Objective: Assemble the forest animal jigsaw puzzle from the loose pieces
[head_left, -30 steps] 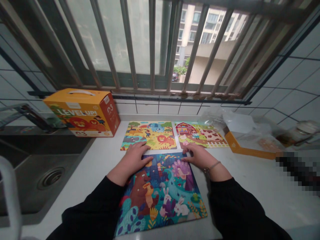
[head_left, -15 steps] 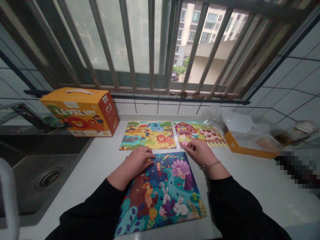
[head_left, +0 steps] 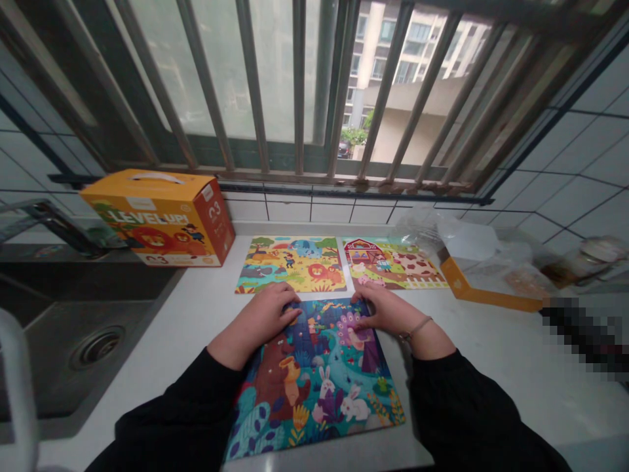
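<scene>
A jigsaw puzzle (head_left: 314, 387) with a bear, rabbits and a purple peacock lies on the counter in front of me. My left hand (head_left: 272, 314) grips its far left corner, thumb on the picture and fingers curled at the far edge. At the far right corner my right hand (head_left: 381, 311) holds it the same way, its thumb by the peacock. Just beyond lie two more puzzles: a yellow safari puzzle (head_left: 289, 265) with lions, and a farm puzzle (head_left: 417, 262) with a barn and a cow.
An orange carry box (head_left: 162, 219) stands at the back left, beside the sink (head_left: 49, 367) and tap. An opened orange-and-white box (head_left: 491, 295) with clear plastic wrap (head_left: 417, 226) is on the right, near a glass jar (head_left: 599, 259). A barred window rises behind the counter.
My right hand has moved from beside the farm puzzle onto the far right corner of the jigsaw puzzle and taken hold of it. My left hand stays at the far left corner.
</scene>
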### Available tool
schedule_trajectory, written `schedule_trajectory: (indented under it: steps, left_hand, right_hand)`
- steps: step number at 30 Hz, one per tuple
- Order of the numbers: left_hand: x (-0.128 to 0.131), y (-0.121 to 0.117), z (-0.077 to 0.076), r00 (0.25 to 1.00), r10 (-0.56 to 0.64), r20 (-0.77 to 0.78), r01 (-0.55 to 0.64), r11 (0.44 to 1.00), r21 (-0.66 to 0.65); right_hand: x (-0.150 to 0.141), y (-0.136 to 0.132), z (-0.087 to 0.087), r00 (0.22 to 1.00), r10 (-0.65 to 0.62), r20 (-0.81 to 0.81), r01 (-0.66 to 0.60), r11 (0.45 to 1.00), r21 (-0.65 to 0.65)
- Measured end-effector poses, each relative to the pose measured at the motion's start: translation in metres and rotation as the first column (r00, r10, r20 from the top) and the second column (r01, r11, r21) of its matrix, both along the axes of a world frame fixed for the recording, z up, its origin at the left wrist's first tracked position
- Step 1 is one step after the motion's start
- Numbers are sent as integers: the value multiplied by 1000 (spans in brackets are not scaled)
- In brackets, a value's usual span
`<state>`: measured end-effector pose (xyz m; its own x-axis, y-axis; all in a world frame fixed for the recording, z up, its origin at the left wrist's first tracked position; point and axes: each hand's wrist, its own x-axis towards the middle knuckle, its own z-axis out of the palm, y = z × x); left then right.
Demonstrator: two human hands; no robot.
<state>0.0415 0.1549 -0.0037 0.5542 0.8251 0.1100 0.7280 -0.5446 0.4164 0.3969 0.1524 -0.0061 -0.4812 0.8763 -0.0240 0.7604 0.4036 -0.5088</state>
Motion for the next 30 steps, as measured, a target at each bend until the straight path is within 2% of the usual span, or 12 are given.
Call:
schedule_trajectory:
  steps: [6, 11, 14, 23, 27, 30]
  left_hand:
    - [0, 0, 0, 999, 27, -32, -28, 999, -16]
    - [1, 1, -2, 999, -1, -38, 1, 1000, -13]
    - [2, 1, -2, 1000, -18, -25, 18, 1000, -6]
    - [3, 0, -3, 999, -49, -16, 49, 999, -4]
    - [3, 0, -5, 999, -49, -19, 49, 999, -7]
    - [3, 0, -5, 999, -49, -6, 49, 999, -12]
  right_hand:
    - [3, -1, -6, 999, -51, -5, 51, 999, 1]
    - [0, -2, -1, 999, -38, 23, 39, 999, -30]
    - [-1, -2, 1, 998, -48, 31, 48, 999, -7]
    - [6, 8, -19, 997, -69, -38, 73, 991, 114]
    - [-4, 1, 0, 995, -87, -41, 93, 982, 163]
    - [-30, -37, 19, 998, -66, -21, 69, 971, 230]
